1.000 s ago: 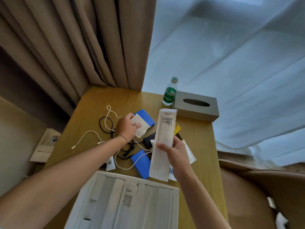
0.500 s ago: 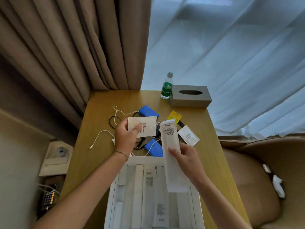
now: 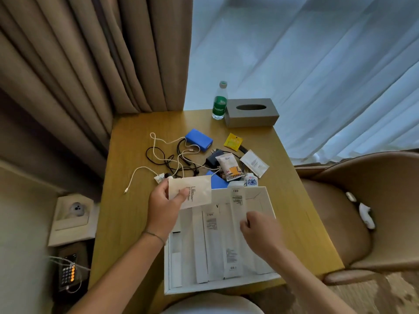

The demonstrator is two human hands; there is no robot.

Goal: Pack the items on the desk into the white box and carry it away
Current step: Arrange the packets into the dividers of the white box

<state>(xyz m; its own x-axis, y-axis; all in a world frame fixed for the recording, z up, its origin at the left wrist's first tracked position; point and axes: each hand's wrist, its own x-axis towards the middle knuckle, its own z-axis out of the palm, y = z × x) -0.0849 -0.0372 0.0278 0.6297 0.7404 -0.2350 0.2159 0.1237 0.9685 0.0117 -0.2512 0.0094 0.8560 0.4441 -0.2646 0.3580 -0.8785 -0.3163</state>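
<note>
Hands differ: left [image 3: 163, 207] pinches a flat packet [image 3: 190, 194] above the white box [image 3: 269, 200]; right [image 3: 260, 232], blurred, grip unclear.

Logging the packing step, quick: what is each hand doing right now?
Left hand: holding a small white packet above the white box.
Right hand: over the long white packet in the box; blurred, grip cannot be told.

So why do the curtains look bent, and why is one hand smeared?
Head view: the wide lens bows the curtains near the edges; the right hand is motion-blurred over the white box, while the left hand holding a packet stays sharper; daylight through the sheer is soft.
</note>
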